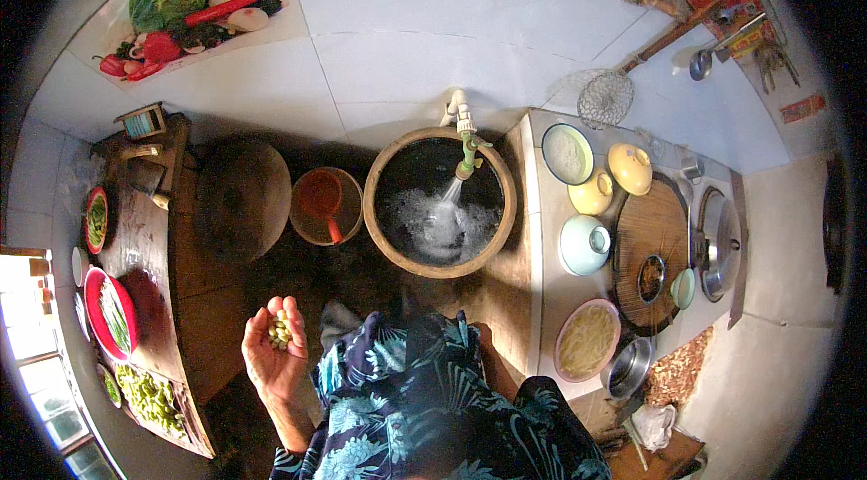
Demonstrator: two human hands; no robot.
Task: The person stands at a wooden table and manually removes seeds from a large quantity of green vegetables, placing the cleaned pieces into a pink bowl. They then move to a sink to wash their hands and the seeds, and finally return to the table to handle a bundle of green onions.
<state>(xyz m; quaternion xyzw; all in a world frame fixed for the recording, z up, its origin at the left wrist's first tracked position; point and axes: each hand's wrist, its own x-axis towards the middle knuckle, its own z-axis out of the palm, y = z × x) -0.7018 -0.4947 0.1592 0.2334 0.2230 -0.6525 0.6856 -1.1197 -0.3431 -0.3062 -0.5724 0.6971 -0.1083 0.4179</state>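
Several pale green beans [279, 332] lie in the cupped palm of my left hand [276, 351], whose fingers curl up around them. This hand is held low at the left, beside my dark patterned clothing. My right hand is out of view. Before me stands a large round earthenware vat [374, 236] full of dark water. A tap [467, 155] on the wall above pours a stream into it, and the water churns white. Just left of the vat is a bucket [298, 226] with a red dipper [325, 199] in it.
The left-hand table [152, 263] bears a red basin [129, 297] of long green vegetables and a pile of green pods [152, 402]. On the right-hand counter [542, 263] are bowls, a pink-rimmed basin [562, 358], a round wooden lid [643, 216] and a metal pot [630, 368]. A wire skimmer [606, 97] hangs above.
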